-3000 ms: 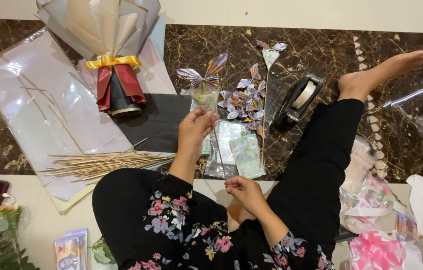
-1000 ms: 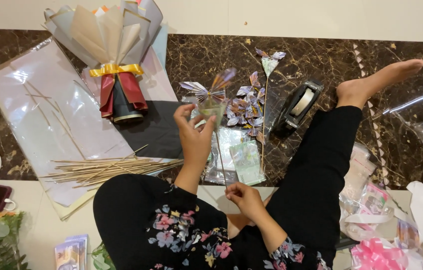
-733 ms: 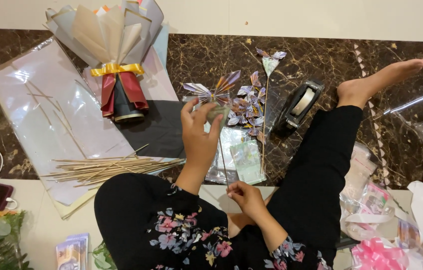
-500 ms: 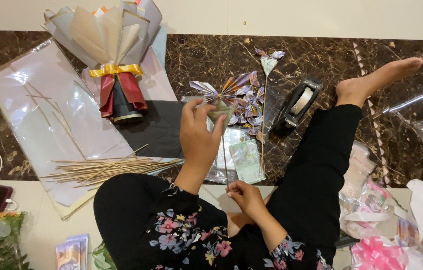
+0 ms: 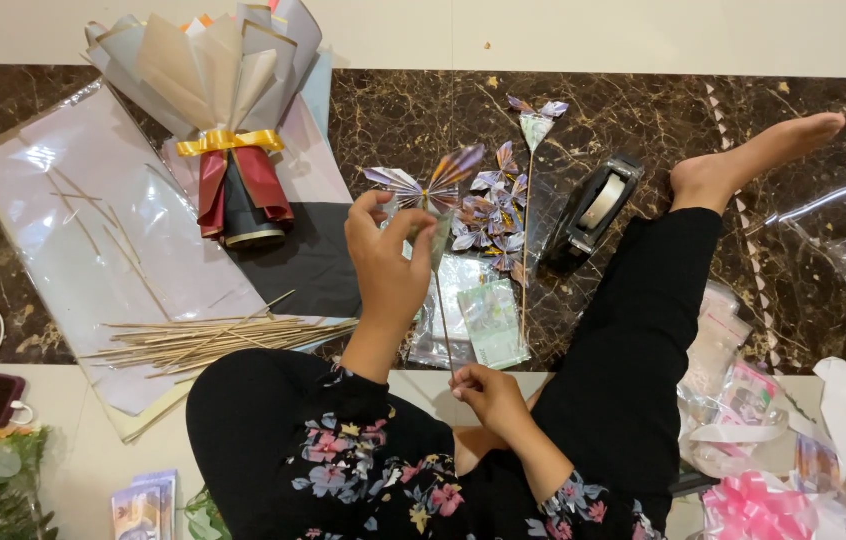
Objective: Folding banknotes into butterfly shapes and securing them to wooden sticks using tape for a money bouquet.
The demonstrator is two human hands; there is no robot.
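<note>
A: Status check. Your left hand (image 5: 386,268) is just left of frame centre, thumb and fingers pinched shut on the folded paper butterfly (image 5: 426,183). Your right hand (image 5: 488,395) sits lower centre, fingers curled closed on the bottom end of the thin stick (image 5: 441,315) that runs up to the butterfly.

B: So the piece is in the air, not on the floor?

A: Yes, held above the dark marble floor (image 5: 423,110), between the wrapped bouquet (image 5: 215,110) at upper left and the tape dispenser (image 5: 598,208) right of centre. More finished butterflies (image 5: 488,205) lie just beside it, one already on its own stick.

B: Risks?

A: My read: the join. You're gripping both ends of a very thin stick; any twist between your hands could snap it or pull the paper off. Squeeze too hard with the left and you'd likely crush the wing folds.

B: Anything else?

A: The pile on the floor sits close under the wings, so they could snag. The bundle of spare sticks (image 5: 228,340) lies near your left knee, left of centre; shift that leg and you could scatter them. Can't tell whether the butterfly is taped on yet.
</note>
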